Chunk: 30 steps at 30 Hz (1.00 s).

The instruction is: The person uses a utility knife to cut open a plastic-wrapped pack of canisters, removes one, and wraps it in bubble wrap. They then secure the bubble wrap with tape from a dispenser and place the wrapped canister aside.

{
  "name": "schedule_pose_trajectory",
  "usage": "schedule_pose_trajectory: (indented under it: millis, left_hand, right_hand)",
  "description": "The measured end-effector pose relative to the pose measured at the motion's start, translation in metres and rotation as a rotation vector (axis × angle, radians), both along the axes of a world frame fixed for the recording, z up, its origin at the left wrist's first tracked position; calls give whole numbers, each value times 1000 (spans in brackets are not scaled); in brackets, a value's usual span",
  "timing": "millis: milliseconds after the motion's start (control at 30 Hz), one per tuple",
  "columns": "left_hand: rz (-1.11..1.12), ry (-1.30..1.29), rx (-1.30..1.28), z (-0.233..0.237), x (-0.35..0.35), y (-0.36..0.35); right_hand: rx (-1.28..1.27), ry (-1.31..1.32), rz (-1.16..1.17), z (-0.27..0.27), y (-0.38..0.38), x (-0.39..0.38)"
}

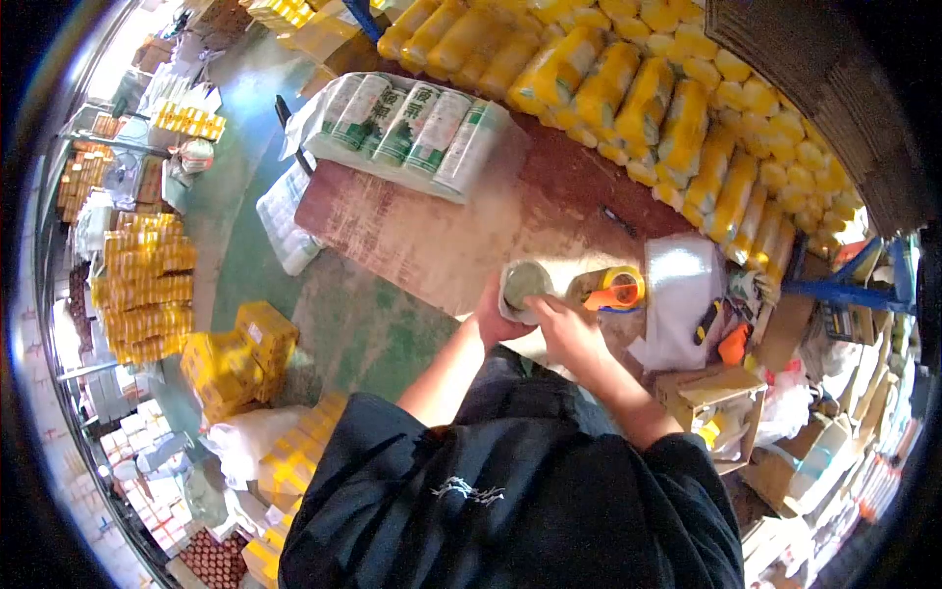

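A round, pale canister-like thing (527,287) with a grey-green end facing up stands between my hands over the near edge of the table. My left hand (490,312) is wrapped round its left side. On the lower right of its rim rest the fingers of my right hand (567,324), bent and closed in. Whether the end is a lid or the inside cannot be told. Just right of my right hand lies a roll of tape (636,286), yellow and blue, with an orange object (613,293) on it.
On the brown table (392,221), plastic-wrapped printed canisters (412,128) stand at the far left. Yellow wrapped packs (599,93) are stacked along the back. A clear plastic sheet (679,294), an orange-and-black tool (734,342) and a cardboard box (721,402) are at right.
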<state>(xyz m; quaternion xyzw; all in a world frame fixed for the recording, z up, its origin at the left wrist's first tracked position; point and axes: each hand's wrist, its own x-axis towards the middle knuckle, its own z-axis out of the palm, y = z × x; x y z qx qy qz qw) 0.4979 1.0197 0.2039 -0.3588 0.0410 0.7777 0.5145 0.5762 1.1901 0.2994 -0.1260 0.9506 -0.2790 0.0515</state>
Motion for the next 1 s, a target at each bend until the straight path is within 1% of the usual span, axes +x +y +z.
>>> schedule_pose_trajectory:
  millis: [33, 67, 100, 133, 167, 200, 233, 267, 300, 333, 367, 400, 467, 500, 567, 633, 667, 700, 733, 767, 800, 833, 867, 900, 933, 967, 1000]
  left_hand:
    - [-48, -39, -73, -17, 4, -7]
    - [-136, 60, -113, -33, 9, -18]
    - [-223, 161, -153, -26, 9, -27]
    - [-308, 265, -194, -19, 8, -30]
    - [-300, 500, -502, -12, 8, -31]
    - [-174, 743, -663, -34, 1, -38]
    - [-57, 975, -860, -31, -8, -39]
    - [-175, 1224, -1023, -28, -11, -41]
    - [-299, 1471, -1184, 23, -14, -35]
    - [-430, 1718, -1341, 59, -18, -30]
    - [-468, 1868, -1291, 69, -27, -28]
    - [-539, 1880, -1324, 69, -34, -25]
    - [-679, 1901, -1394, 70, -44, -18]
    - [-662, 1913, -1406, 77, -46, -16]
    - [-636, 1937, -1421, 91, -45, -11]
    - [-671, 1947, -1475, 88, -30, -12]
    - [-691, 1954, -1503, 84, -19, -15]
    - [-561, 1980, -1484, 58, -9, -20]
    - [-522, 1987, -1514, 57, 1, -19]
    - [-482, 1994, -1541, 57, 10, -17]
    - [-443, 2001, -1566, 56, 19, -15]
    - [-331, 1889, -1483, 56, 28, -12]
    - [-329, 1883, -1493, 56, 34, -10]
    - [-323, 1873, -1505, 62, 39, -7]
    - [-315, 1863, -1519, 70, 44, -5]
    - [-248, 1844, -1421, 78, 48, -3]
    - [-240, 1870, -1436, 75, 49, -5]
  right_hand:
    - [-10, -42, 22, -4, 1, -5]
    - [-22, -87, 43, -7, 3, -9]
    - [-12, -90, 90, -3, 5, -14]
    - [2, -105, 89, 0, 4, -15]
    - [16, -119, 88, 3, 4, -16]
    - [29, -132, 84, 6, 4, -17]
    - [35, -119, 88, 7, 5, -18]
    - [40, -107, 89, 7, 5, -16]
    - [44, -97, 90, 7, 4, -14]
    - [36, -50, 65, 8, 3, -12]
    - [29, -3, 40, 9, 3, -9]
    - [23, 46, 17, 10, 3, -8]
    - [66, 240, -23, -6, 10, -6]
    - [86, 335, -46, -12, 13, -7]
    - [64, 349, -190, -23, 21, -11]
    - [64, 339, -327, -22, 22, -18]
    - [-4, 319, -334, -31, 24, -22]
    - [-74, 300, -345, -50, 25, -26]
    - [-143, 280, -359, -67, 25, -29]
    - [-128, 256, -329, -83, 24, -32]
    - [-137, 198, -366, -80, 18, -33]
    - [-146, 138, -402, -71, 9, -36]
    - [-154, 78, -434, -66, 4, -37]
    - [-184, 192, -379, -83, 1, -37]
    - [-188, 189, -392, -87, -1, -39]
    - [-192, 186, -403, -91, -5, -41]
    - [-195, 183, -410, -85, -8, -45]
